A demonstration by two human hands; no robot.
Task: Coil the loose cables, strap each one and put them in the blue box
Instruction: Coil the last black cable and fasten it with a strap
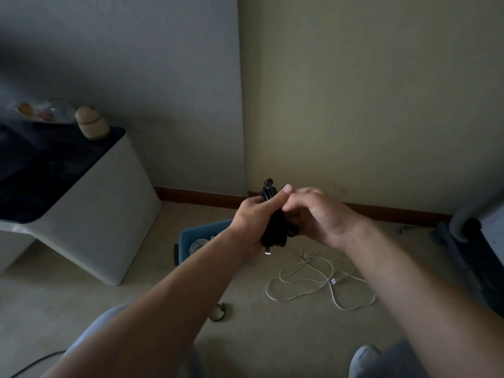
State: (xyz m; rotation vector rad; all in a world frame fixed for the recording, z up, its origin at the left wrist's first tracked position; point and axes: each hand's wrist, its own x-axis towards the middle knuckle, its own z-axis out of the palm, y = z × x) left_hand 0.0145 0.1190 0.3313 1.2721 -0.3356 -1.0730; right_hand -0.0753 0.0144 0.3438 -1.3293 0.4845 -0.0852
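Observation:
My left hand (252, 214) grips a coiled black cable (275, 225) in the air, thumb laid across the bundle. A metal plug hangs below the bundle. My right hand (316, 214) has its fingers curled around the same coil from the right side. Below my left forearm stands the blue box (188, 236) on the floor, with a pale coiled cable inside it. A loose white cable (313, 282) lies tangled on the floor below my right hand. A small dark strap (218, 313) lies on the floor near my left forearm.
A white cabinet with a dark top (81, 203) stands at the left, holding a beige jar (91, 122). The wall corner and a wooden skirting board (201, 197) run behind. Dark furniture (474, 241) stands at the right edge. A black cord (35, 364) crosses the bottom left.

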